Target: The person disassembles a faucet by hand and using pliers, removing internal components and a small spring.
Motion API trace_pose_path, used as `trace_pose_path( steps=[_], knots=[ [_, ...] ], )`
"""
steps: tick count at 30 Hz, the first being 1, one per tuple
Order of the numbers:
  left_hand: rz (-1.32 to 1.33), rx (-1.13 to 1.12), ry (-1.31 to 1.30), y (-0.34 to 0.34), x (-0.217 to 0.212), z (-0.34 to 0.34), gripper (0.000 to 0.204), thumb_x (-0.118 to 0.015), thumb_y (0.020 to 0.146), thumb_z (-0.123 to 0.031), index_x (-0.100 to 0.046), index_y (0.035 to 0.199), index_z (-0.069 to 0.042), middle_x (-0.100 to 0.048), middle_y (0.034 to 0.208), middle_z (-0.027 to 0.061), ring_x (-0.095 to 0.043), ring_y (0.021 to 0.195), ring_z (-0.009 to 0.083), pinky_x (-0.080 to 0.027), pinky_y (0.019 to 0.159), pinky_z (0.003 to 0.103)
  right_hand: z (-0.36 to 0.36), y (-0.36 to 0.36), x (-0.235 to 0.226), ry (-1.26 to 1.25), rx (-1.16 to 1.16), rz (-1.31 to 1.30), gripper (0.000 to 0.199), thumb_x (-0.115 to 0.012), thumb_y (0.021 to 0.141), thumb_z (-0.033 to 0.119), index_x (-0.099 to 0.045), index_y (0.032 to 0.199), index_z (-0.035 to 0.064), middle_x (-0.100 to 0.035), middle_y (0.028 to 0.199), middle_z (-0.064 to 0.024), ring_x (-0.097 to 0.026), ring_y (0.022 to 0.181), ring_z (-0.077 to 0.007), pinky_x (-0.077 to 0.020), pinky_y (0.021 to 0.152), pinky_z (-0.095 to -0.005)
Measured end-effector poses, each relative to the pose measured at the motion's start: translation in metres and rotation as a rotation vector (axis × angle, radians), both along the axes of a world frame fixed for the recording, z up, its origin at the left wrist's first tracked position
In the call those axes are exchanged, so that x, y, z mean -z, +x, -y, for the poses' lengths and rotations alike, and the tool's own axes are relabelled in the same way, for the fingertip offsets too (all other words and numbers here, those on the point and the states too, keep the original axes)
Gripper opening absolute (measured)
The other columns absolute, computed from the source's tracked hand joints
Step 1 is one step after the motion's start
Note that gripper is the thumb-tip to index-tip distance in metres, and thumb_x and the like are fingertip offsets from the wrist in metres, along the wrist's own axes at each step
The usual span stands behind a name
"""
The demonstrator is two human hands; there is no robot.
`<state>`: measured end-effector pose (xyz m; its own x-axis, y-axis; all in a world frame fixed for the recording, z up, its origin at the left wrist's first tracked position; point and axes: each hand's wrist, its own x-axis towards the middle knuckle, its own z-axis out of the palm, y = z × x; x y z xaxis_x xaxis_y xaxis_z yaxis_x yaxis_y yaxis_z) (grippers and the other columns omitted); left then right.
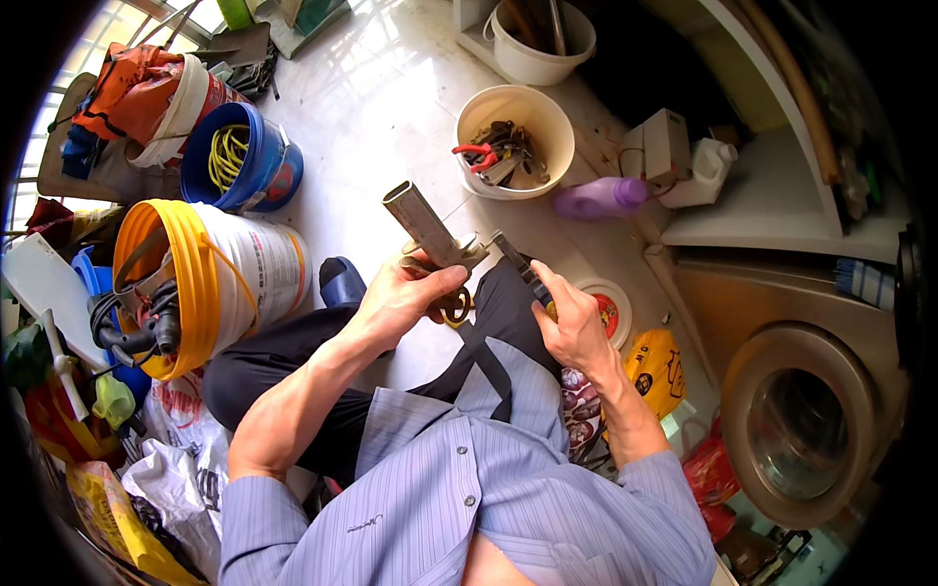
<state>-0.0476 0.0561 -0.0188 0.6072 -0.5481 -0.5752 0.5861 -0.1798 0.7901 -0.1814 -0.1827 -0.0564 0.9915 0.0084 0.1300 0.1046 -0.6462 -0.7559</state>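
My left hand (405,293) grips a short length of square metal tube (422,225), its open end pointing up and away from me. A flat metal bracket (471,254) sits against the tube's lower end, by my thumb. My right hand (572,317) holds a dark slim tool (521,266) whose tip reaches toward that bracket. A yellow-handled tool (454,308) lies on my lap just under the left hand. I am seated on the floor in dark trousers and a striped shirt.
A white bucket of hand tools (515,137) stands ahead, a purple bottle (598,198) and a white jug (705,171) to its right. A yellow-rimmed bucket (200,283) and a blue bucket (239,161) stand at left. A washing machine door (801,430) is at right.
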Motion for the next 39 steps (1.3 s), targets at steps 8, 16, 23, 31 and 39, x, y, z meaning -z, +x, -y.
trace_pose_path(
  steps=[8,16,23,31,39],
  knots=[
    [-0.002,-0.012,-0.015,0.0,0.001,-0.002,0.03,-0.077,0.093,-0.025,-0.066,0.112,-0.005,-0.07,0.091,0.0038,-0.065,0.068,0.0104,-0.051,0.054,0.025,-0.002,0.003,0.006,-0.015,-0.022,0.007,0.059,-0.069,0.08,-0.005,-0.051,0.136,-0.0061,-0.067,0.113,-0.0248,-0.067,0.098,-0.0418,-0.0548,0.086,-0.0439],
    [0.009,-0.004,0.012,0.001,0.005,-0.001,0.031,-0.075,0.094,-0.025,-0.068,0.116,-0.005,-0.07,0.09,0.0035,-0.063,0.067,0.0093,-0.049,0.051,0.024,-0.003,0.006,0.012,0.017,-0.02,-0.038,0.056,-0.068,0.081,-0.004,-0.053,0.135,-0.0026,-0.067,0.11,-0.0234,-0.066,0.098,-0.0421,-0.0539,0.086,-0.0447],
    [0.001,0.051,0.026,0.003,0.004,-0.002,0.029,-0.075,0.094,-0.024,-0.069,0.114,-0.004,-0.07,0.089,0.0037,-0.062,0.064,0.0093,-0.048,0.05,0.024,-0.005,0.008,0.015,0.143,0.034,-0.179,0.036,-0.067,0.084,0.0,-0.059,0.119,0.0001,-0.066,0.106,-0.0244,-0.064,0.099,-0.0458,-0.0529,0.085,-0.0467],
    [0.034,0.015,0.02,0.004,-0.001,0.001,0.026,-0.075,0.094,-0.024,-0.068,0.109,-0.004,-0.069,0.087,0.004,-0.064,0.065,0.0099,-0.049,0.051,0.025,-0.009,0.006,0.017,0.151,0.059,-0.155,0.036,-0.067,0.087,-0.002,-0.058,0.121,-0.0023,-0.067,0.107,-0.0238,-0.066,0.1,-0.0423,-0.0529,0.088,-0.0416],
    [0.136,0.055,0.015,0.013,0.019,0.003,0.028,-0.075,0.094,-0.025,-0.069,0.11,-0.002,-0.07,0.091,0.0059,-0.067,0.079,0.0146,-0.055,0.068,0.031,-0.007,0.01,0.033,0.142,0.113,-0.198,0.035,-0.068,0.085,0.0,-0.056,0.118,-0.0015,-0.065,0.106,-0.0256,-0.064,0.101,-0.0468,-0.0523,0.087,-0.047]
  ],
)
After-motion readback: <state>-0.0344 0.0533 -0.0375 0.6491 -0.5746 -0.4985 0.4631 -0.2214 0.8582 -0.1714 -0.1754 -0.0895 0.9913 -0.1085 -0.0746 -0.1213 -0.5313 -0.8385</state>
